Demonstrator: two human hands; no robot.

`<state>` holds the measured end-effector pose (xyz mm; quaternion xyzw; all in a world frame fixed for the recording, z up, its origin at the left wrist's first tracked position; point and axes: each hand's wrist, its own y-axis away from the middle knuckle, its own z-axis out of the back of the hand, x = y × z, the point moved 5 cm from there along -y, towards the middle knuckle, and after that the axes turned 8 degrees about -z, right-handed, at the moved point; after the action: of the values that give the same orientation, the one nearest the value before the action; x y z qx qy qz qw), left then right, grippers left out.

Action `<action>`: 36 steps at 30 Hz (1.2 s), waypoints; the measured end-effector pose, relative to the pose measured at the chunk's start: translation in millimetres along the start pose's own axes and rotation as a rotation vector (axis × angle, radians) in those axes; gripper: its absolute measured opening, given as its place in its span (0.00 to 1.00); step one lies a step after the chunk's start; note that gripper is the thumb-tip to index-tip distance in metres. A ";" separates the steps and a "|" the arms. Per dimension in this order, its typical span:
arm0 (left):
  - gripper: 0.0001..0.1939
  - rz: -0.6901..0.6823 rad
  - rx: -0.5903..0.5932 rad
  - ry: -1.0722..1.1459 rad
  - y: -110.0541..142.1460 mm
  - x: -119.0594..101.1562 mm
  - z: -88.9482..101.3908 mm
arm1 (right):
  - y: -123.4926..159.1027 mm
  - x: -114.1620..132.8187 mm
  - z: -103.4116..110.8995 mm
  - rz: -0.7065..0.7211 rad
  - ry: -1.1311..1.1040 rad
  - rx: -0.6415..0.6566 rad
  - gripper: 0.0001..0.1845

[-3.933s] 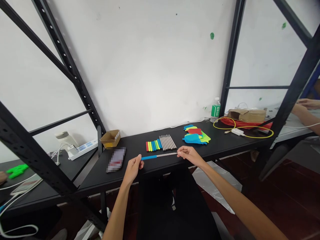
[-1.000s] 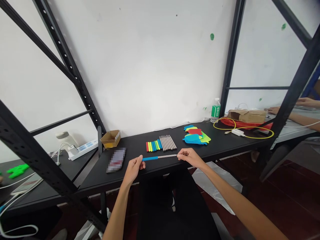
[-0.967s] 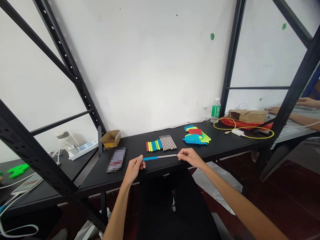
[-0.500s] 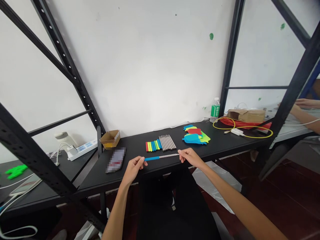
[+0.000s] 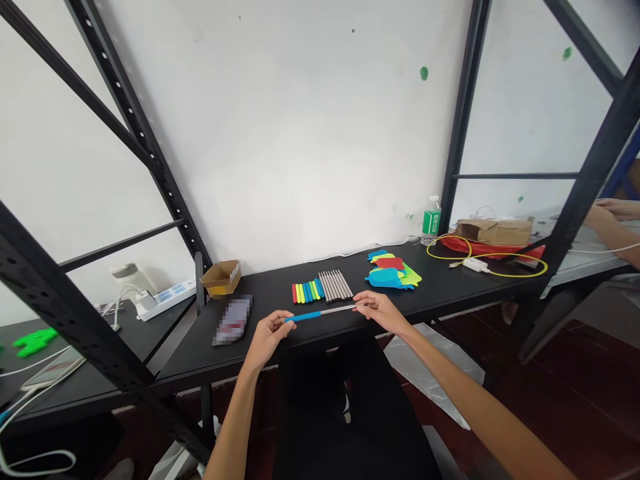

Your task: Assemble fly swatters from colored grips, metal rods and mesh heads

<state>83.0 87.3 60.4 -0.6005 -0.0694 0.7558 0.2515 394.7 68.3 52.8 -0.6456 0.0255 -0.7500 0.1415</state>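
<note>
A thin metal rod with a blue handle (image 5: 306,316) is held level just over the front of the black table. My left hand (image 5: 270,333) pinches the blue end between thumb and fingers. At the bare metal end, the fingertips of my right hand (image 5: 379,312) are closed on the rod. Behind it lies a row of red, yellow, green and blue handles (image 5: 307,292). Several grey metal rods (image 5: 336,286) lie side by side against that row. Farther right is a loose pile of flat blue, yellow-green and red pieces (image 5: 390,277).
An open cardboard box (image 5: 221,278) and a blurred-out flat object (image 5: 233,321) are on the left. Back right stand a water bottle (image 5: 431,221), a yellow cable (image 5: 520,273) and a cardboard carton (image 5: 495,232). Black shelf posts (image 5: 465,100) flank the table; another person's hand (image 5: 613,212) shows far right.
My right hand's fingers have shifted slightly left along the metal end and spread more over it. My left thumb and fingers have changed their hold on the blue end.
</note>
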 end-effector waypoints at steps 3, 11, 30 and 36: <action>0.16 0.004 -0.006 -0.007 0.3 2.7 1.2 | -1.5 -2.8 0.1 -0.010 -0.011 0.001 0.16; 0.16 0.011 0.012 -0.013 1.3 -0.2 0.7 | -0.5 -1.6 0.4 -0.019 0.033 -0.022 0.17; 0.18 0.023 0.004 0.007 2.2 -7.7 -2.0 | -0.4 0.3 -0.7 0.000 0.056 -0.043 0.19; 0.17 0.000 -0.001 -0.056 1.5 -11.4 -2.5 | -0.2 0.9 1.0 -0.009 -0.008 -0.034 0.16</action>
<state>86.6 80.2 69.0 -0.5794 -0.0769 0.7721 0.2493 395.5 68.5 53.9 -0.6512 0.0348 -0.7474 0.1270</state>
